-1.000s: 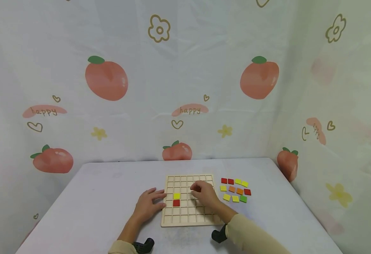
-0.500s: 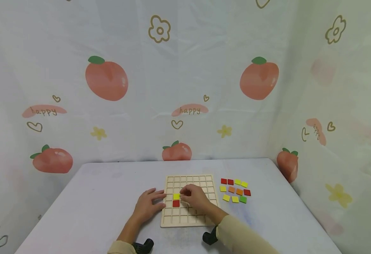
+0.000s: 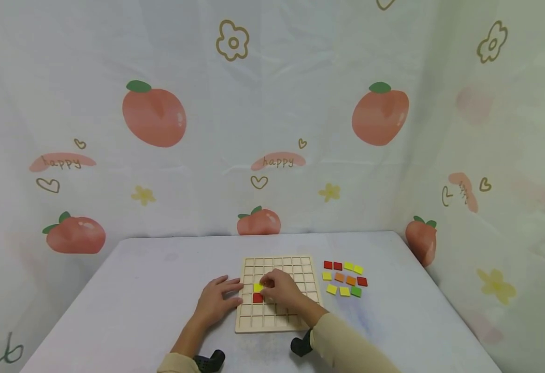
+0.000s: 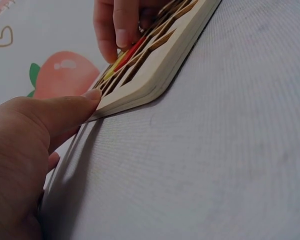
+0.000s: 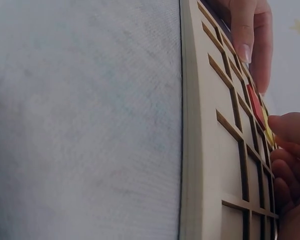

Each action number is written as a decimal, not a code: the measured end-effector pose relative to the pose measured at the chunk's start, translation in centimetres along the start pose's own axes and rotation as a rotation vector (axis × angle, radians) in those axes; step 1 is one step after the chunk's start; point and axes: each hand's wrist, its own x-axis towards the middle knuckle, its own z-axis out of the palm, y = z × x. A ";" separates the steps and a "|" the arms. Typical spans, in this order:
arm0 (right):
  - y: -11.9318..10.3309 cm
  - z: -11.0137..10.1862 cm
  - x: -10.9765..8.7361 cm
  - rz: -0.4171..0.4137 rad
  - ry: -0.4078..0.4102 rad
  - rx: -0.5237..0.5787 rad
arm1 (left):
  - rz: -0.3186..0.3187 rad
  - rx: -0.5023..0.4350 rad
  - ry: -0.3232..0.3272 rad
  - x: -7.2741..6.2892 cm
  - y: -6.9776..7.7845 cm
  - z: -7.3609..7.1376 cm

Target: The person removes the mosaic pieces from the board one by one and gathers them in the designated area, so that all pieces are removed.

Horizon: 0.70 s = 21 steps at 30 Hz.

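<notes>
A pale wooden grid board [image 3: 270,322] lies flat on the table. My left hand [image 3: 215,300] rests against its left edge with fingers extended, and in the left wrist view the thumb [image 4: 72,109] touches the rim. A yellow square tile [image 3: 257,287] sits in one cell, with a red square tile [image 3: 257,298] in the cell nearer to me. My right hand [image 3: 282,290] is over the board, fingers bent, its tips at the yellow tile's right side. In the right wrist view its thumb [image 5: 287,125] lies against the yellow tile. Whether anything is pinched there is hidden.
Loose square tiles lie right of the board: red tiles [image 3: 338,266], yellow tiles [image 3: 344,291], orange tiles [image 3: 350,280] and a green tile [image 3: 356,291]. A patterned white curtain [image 3: 198,171] hangs behind the table [image 3: 160,290]. Black devices are worn at both wrists.
My right hand has moved left across the board, from its middle to the yellow tile. My left hand has stayed at the board's left edge, and the loose tiles look unchanged.
</notes>
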 end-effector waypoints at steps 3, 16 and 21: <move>-0.2 -0.1 0.0 0.006 -0.011 -0.011 | -0.005 -0.005 -0.012 0.0 0.0 0.0; -0.6 -0.4 0.2 0.021 -0.030 -0.020 | 0.010 -0.010 0.001 0.1 -0.2 0.0; -0.6 -0.4 0.0 0.025 -0.017 0.021 | -0.003 -0.012 -0.006 0.2 -0.2 0.0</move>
